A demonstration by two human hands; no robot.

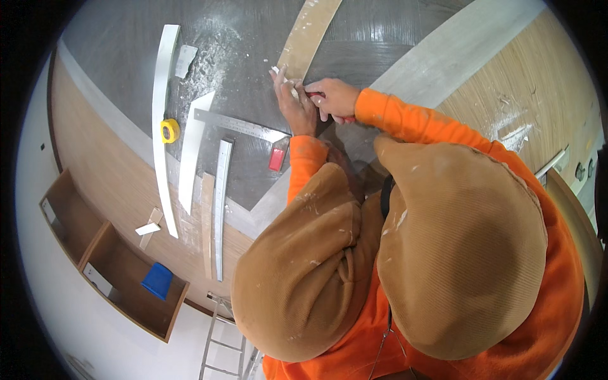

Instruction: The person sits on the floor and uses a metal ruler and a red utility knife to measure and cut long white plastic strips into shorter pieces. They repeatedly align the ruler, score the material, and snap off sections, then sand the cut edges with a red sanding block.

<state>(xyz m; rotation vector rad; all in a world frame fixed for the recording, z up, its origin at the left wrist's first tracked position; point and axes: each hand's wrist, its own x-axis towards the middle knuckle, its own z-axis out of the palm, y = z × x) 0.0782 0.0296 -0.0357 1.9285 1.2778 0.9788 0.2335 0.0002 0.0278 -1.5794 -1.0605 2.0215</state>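
My left hand, dusted with white powder, holds a small white piece between its fingers. Right beside it, my right hand grips a red-handled tool; its working end is hidden by my left hand. Both hands are over the near end of a long tan strip on the grey floor. Left of my left wrist lies a carpenter's square with a red part on its stock. Its metal blade reaches over a white strip with slanted ends.
A long white strip lies farther left, with a yellow tape measure against it. Near it are a metal straightedge, a thin wooden strip and white dust. A wooden shelf unit holds a blue bucket. A ladder stands behind.
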